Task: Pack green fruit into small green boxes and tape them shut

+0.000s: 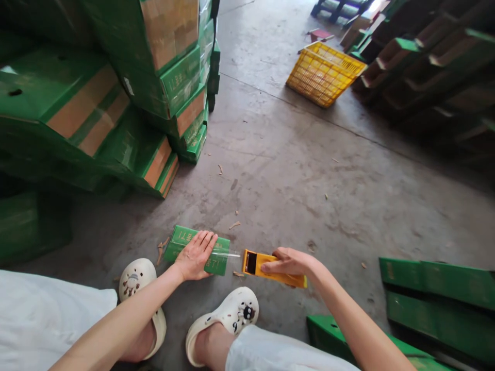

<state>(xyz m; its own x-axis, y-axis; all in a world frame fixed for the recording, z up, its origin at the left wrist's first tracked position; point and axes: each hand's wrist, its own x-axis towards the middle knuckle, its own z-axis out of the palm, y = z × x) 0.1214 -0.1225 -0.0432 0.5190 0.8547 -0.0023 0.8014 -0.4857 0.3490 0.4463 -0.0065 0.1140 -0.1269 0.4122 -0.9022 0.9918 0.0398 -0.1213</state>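
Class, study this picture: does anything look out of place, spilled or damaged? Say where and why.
Brown scraps lie scattered on the concrete floor, some beside the green carton under the left hand; they look like stray litter. The yellow plastic crate slants, perhaps from lens distortion.

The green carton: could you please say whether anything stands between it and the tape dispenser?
Nothing visible blocks the gap between yellow dispenser and green carton; only clear tape spans it, with a brown scrap nearby.
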